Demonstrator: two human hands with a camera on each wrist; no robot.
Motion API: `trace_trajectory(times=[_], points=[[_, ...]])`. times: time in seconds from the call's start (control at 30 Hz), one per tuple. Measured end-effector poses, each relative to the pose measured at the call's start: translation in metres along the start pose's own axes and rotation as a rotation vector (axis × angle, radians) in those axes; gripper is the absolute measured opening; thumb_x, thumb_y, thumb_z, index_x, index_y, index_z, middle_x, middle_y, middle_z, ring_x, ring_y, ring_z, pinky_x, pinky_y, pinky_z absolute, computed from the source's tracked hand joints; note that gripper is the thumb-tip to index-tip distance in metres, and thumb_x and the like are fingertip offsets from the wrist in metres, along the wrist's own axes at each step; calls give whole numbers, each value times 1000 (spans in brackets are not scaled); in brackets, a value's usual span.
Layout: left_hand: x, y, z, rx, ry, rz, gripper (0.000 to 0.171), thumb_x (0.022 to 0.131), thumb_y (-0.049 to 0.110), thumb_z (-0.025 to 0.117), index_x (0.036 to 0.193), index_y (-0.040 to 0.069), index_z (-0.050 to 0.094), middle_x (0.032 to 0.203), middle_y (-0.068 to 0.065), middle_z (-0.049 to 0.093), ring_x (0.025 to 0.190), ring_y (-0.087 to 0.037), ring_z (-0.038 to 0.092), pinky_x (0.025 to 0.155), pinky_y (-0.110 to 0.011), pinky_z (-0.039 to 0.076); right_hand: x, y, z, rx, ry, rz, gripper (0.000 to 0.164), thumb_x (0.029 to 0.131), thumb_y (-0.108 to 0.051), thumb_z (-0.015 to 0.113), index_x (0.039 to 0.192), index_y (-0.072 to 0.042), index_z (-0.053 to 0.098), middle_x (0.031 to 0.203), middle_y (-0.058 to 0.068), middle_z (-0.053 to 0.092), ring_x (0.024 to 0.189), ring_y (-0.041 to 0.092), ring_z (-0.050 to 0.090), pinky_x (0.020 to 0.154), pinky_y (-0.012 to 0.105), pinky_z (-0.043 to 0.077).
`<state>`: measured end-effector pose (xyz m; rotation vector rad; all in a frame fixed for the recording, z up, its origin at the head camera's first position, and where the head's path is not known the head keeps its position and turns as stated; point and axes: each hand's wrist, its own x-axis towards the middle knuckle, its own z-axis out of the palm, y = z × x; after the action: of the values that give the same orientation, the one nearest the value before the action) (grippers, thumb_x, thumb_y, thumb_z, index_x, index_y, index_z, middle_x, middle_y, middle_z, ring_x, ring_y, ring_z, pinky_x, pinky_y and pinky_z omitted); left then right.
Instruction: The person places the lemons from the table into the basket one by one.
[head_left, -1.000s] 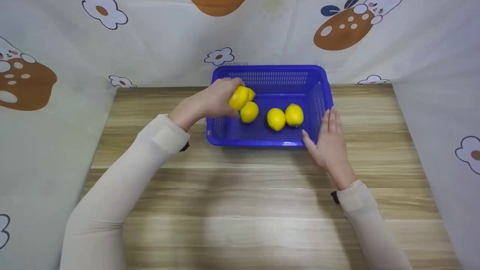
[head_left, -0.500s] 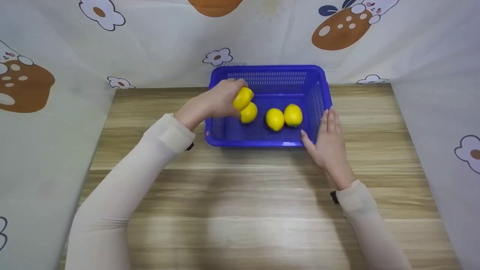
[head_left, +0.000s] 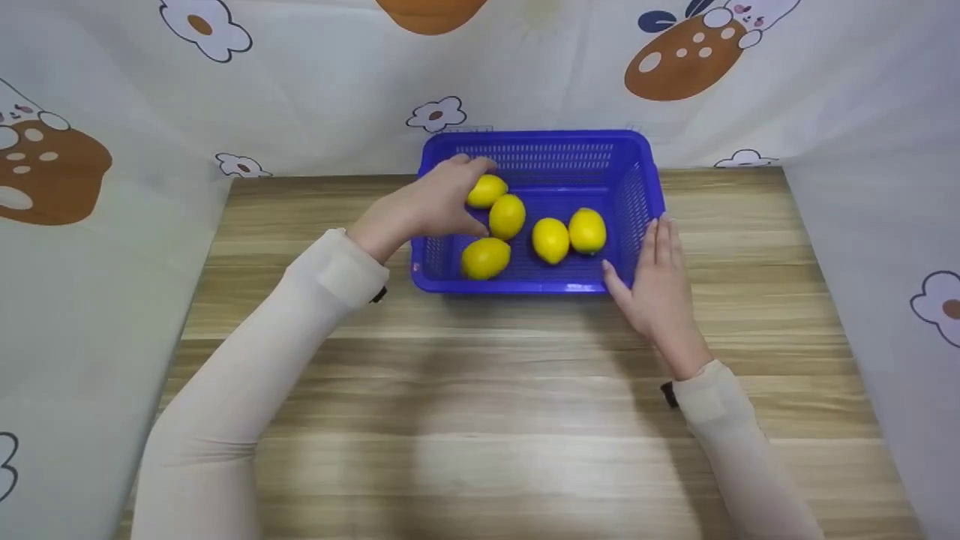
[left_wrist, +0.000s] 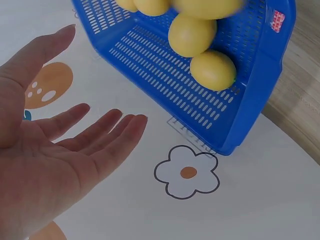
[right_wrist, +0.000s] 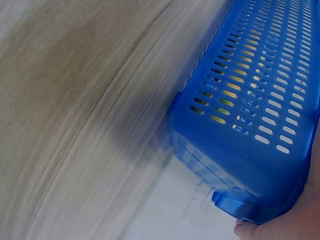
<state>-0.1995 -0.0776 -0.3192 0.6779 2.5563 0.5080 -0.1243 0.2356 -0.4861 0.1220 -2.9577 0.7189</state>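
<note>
Within the blue plastic basket (head_left: 540, 286) lie several yellow lemons. My left hand (head_left: 435, 201) is over the basket's left part, thumb and fingers spread apart around nothing. Close by its fingertips are a rear lemon (head_left: 487, 192) and a middle lemon (head_left: 508, 217); a front-left lemon (head_left: 485, 259) lies near the front wall. In the left wrist view the palm faces up, bare, and one lemon (left_wrist: 207, 6) at the top edge is blurred. My right hand (head_left: 664, 300) rests at the basket's front right corner, fingers straight along the right wall, thumb at the front rim.
Two more lemons, a centre lemon (head_left: 550, 241) and a right lemon (head_left: 587, 231), touch each other in the basket. The basket stands at the back of a wooden table (head_left: 510, 420), against a white printed cloth (head_left: 322, 82) that also rises at both sides.
My left hand has let go of the lemon it held, and a lemon now lies at the basket's front left. Another lemon there has shifted slightly. The right hand has stayed put.
</note>
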Motion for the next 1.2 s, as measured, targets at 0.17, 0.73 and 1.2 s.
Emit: trace_trajectory(times=[0.17,0.73,1.2], points=[[-2,-1,4,-3,6,-8,89,93,21,82,164,0,30,168,-25,31,158,-39,28,129,-50,28,0,0,0,-8,-3,-1,94,105,-47,50,159,19,13,170,38,5,161,49,8,133,54,7],[-18,-7,42,-27,237,-53,88,101,40,72,165,-1,27,164,-27,35,152,-43,34,127,-54,31,0,-3,-4,2,-37,19,95,106,-48,50,160,18,10,170,38,4,161,50,6,132,56,8],[-24,-19,80,-13,504,-74,88,104,47,65,163,-6,27,164,-33,32,152,-47,35,128,-56,29,0,-4,-5,19,-49,35,95,106,-48,51,161,17,9,171,36,2,162,47,1,132,56,6]])
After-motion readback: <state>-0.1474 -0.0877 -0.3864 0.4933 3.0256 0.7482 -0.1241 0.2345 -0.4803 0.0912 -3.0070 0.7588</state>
